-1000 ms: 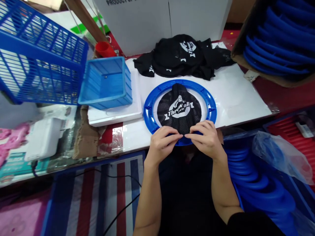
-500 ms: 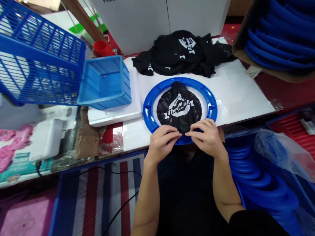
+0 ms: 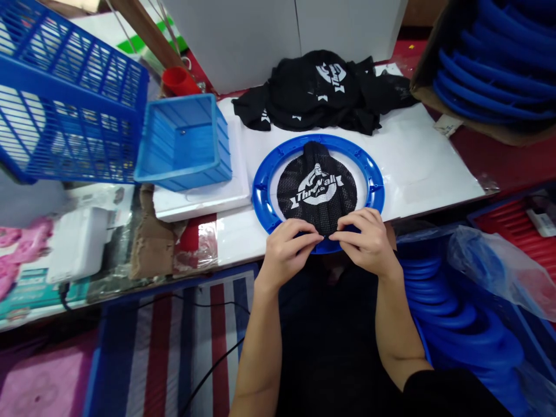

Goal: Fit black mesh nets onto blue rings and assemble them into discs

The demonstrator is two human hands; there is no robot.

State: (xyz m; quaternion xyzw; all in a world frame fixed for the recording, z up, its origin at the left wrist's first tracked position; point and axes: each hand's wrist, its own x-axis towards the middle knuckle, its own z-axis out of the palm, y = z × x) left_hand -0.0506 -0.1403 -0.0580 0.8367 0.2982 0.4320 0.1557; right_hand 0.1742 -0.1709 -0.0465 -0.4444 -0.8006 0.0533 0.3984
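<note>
A blue plastic ring (image 3: 261, 197) lies on the white table sheet in front of me. Inside it is a black mesh cloth (image 3: 319, 214) with a white printed logo, its top tab resting over the ring's far inner edge. At the near side, my left hand (image 3: 289, 249) pinches the cloth's lower edge between thumb and forefinger. Close beside it, my right hand (image 3: 365, 240) pinches the same edge, other fingers curled above the ring. The fingertips are nearly touching, and they partly hide the near part of the ring.
Behind the ring lies a pile of black printed cloths (image 3: 304, 92). A light-blue bin (image 3: 182, 145) and a blue slatted basket (image 3: 73, 116) stand left. Blue rings fill a carton (image 3: 425, 87) at the right; more stacked rings (image 3: 452, 318) sit below the table edge.
Both hands stay at the near edge of the cloth, with only a tiny shift of the fingertips. The view has moved slightly; the ring and cloth look the same.
</note>
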